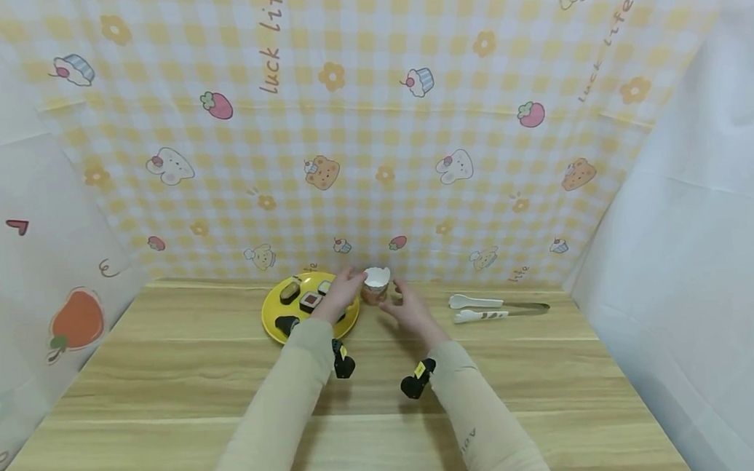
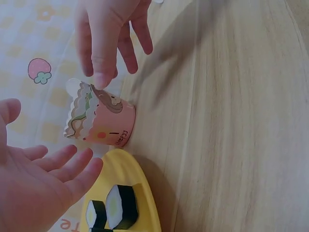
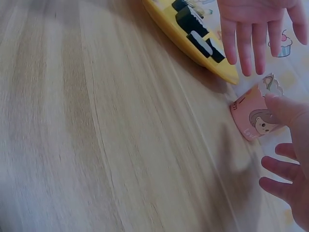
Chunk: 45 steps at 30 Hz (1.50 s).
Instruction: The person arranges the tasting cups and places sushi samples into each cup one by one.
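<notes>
A pink paper baking cup (image 1: 376, 291) with a scalloped rim and a cartoon face stands upright at the back of the table, against the patterned cloth. My left hand (image 1: 342, 294) reaches to its left side with fingers spread, over the edge of the yellow plate. From the other side comes my right hand (image 1: 412, 313), its thumb right at the cup's wall in the right wrist view. Neither hand is curled round the cup (image 2: 108, 116). Several sushi pieces (image 1: 311, 300) lie on the yellow plate (image 1: 270, 301), partly hidden by my left hand and sleeve.
Right of the cup lies a pair of tongs (image 1: 496, 307) with white ends and metal arms. A yellow checked cloth (image 1: 369, 119) rises right behind the table (image 1: 182, 366). White cloth (image 1: 700, 257) hangs along both sides.
</notes>
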Each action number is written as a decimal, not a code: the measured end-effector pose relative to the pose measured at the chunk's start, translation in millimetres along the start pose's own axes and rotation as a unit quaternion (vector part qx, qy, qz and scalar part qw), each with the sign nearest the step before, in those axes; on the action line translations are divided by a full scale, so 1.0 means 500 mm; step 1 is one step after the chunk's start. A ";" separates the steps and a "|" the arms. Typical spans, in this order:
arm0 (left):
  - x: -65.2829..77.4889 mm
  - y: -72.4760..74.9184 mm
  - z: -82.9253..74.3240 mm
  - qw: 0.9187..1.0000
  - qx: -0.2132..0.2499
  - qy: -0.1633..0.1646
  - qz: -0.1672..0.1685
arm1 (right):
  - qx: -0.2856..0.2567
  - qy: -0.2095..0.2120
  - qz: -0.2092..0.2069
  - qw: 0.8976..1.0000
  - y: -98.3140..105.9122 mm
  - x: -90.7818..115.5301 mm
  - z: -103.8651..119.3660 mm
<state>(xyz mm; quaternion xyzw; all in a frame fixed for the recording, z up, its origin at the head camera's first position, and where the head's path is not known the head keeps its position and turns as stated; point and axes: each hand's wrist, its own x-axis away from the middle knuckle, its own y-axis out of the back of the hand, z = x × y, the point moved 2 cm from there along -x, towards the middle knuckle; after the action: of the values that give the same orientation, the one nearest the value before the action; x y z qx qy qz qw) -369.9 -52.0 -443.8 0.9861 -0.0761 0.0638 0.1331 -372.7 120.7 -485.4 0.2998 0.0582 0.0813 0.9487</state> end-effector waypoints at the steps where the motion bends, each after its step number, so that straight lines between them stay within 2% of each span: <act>1: -0.001 -0.002 0.001 1.000 -0.001 0.002 0.000 | -0.002 0.000 -0.001 1.000 -0.001 0.000 0.000; 8: -0.006 -0.011 0.011 1.000 -0.014 0.013 0.005 | -0.006 -0.009 -0.003 1.000 -0.005 0.002 0.001; 16: -0.010 -0.014 0.017 1.000 -0.001 0.015 0.002 | -0.015 -0.017 -0.003 1.000 -0.008 0.000 0.002; 26: -0.011 -0.018 0.018 1.000 0.019 0.019 0.009 | -0.031 0.008 0.002 0.999 -0.009 0.001 0.010; 36: -0.009 -0.023 0.017 1.000 0.017 0.019 0.016 | -0.040 0.011 0.019 0.999 -0.009 0.001 0.014; 45: -0.002 -0.022 0.004 0.999 0.014 0.017 0.029 | -0.057 0.035 0.020 0.998 -0.011 -0.002 0.015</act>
<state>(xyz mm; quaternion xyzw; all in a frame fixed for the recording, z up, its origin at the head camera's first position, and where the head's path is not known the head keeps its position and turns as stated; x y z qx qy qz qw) -368.7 -42.1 -448.5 0.9840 -0.1013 0.0856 0.1191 -372.0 112.0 -482.6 0.2437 0.0801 0.1140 0.9598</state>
